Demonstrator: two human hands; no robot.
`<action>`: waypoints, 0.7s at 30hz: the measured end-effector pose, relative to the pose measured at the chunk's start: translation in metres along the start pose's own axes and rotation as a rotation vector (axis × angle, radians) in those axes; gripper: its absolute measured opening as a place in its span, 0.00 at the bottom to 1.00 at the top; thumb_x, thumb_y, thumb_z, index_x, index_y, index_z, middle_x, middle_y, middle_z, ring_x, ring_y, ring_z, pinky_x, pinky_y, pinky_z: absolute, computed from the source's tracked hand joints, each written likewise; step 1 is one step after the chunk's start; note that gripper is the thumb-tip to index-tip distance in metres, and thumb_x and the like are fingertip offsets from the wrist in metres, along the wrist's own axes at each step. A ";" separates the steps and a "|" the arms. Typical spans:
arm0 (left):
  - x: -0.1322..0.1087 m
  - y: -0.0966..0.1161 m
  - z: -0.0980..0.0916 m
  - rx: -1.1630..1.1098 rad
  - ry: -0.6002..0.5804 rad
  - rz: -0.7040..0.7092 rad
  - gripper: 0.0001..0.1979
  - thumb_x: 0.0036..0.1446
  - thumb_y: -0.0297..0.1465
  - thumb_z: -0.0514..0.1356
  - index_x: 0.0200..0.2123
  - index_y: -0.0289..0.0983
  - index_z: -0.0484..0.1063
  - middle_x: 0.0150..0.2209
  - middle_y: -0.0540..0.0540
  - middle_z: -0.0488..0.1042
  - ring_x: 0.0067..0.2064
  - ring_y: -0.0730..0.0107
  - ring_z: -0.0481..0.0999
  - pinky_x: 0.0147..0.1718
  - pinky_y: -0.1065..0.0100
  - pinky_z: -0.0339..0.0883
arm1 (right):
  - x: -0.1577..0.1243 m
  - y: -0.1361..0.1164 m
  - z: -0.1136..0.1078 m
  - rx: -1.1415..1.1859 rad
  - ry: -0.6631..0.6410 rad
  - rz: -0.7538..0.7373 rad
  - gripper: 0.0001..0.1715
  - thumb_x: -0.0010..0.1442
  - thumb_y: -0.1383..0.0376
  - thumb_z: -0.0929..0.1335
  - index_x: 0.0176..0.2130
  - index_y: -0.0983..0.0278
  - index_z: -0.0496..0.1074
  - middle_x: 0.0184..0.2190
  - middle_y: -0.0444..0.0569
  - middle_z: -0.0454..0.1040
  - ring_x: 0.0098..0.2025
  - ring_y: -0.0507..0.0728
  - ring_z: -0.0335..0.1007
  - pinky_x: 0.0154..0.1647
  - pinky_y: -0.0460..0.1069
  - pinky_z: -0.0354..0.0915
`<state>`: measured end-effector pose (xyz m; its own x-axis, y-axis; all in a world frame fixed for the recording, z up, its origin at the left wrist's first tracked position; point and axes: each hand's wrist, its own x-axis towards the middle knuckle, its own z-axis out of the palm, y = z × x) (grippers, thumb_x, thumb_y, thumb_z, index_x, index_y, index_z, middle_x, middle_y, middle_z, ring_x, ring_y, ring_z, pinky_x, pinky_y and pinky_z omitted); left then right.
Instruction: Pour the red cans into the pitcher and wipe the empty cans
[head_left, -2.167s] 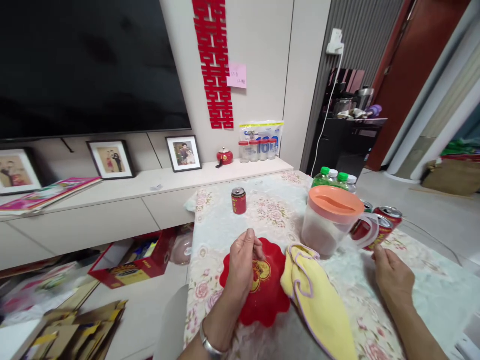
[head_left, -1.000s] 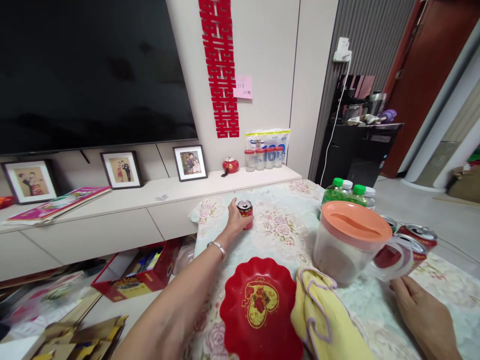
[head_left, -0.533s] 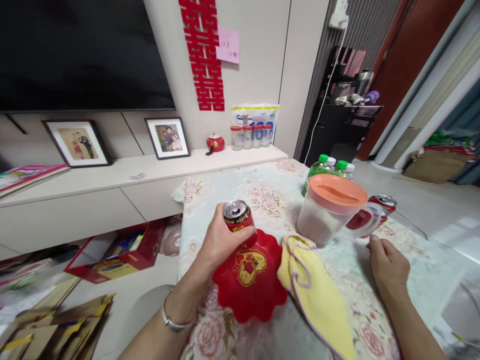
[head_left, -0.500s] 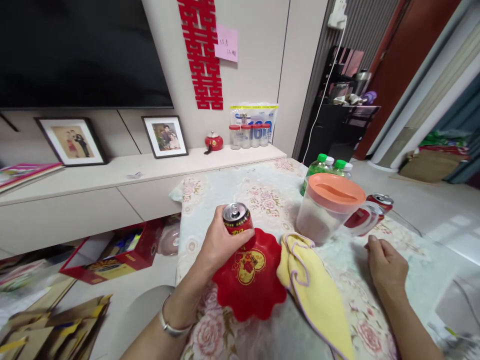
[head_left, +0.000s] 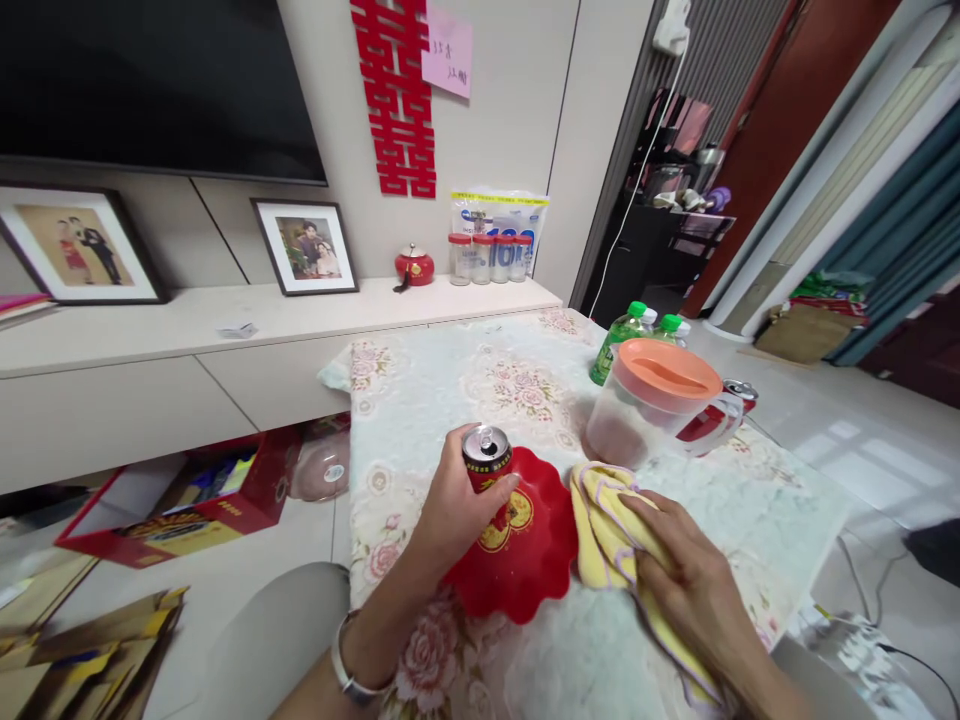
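Observation:
My left hand (head_left: 461,500) is wrapped round a red drink can (head_left: 487,458) with an opened top. The can is held upright over the left part of a red scalloped plate (head_left: 536,575) with a gold heart print. To the plate's right, a yellow cloth (head_left: 604,540) with purple edging lies crumpled on the table. My right hand (head_left: 686,565) grips the middle of this cloth, its fingers pressing into the folds. Just behind the cloth stands a clear plastic pitcher (head_left: 619,425) with an orange lid (head_left: 667,370).
Green-capped bottles (head_left: 619,345) and another red can (head_left: 741,392) stand behind the pitcher. A flowered tablecloth (head_left: 517,385) covers the table. Beyond it, a white cabinet (head_left: 300,330) holds framed photos and jars. A red box (head_left: 225,500) sits on the floor at left.
My right hand has come in from the right edge of the table and taken hold of the yellow cloth. My left hand still holds the can. The camera view has shifted a little.

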<state>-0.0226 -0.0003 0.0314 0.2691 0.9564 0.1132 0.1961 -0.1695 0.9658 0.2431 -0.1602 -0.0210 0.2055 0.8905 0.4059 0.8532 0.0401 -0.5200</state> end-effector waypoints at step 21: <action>-0.001 -0.021 0.011 0.002 -0.011 0.039 0.39 0.45 0.34 0.71 0.60 0.41 0.63 0.58 0.39 0.71 0.63 0.45 0.72 0.66 0.44 0.62 | 0.117 0.040 -0.063 0.674 0.438 0.362 0.32 0.50 0.39 0.77 0.39 0.62 0.80 0.30 0.49 0.81 0.33 0.58 0.77 0.34 0.54 0.73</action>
<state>-0.0164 -0.0003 0.0088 0.2871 0.9464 0.1482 0.1872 -0.2072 0.9602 0.3321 -0.0830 0.0531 0.6916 0.6522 0.3105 0.2645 0.1713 -0.9490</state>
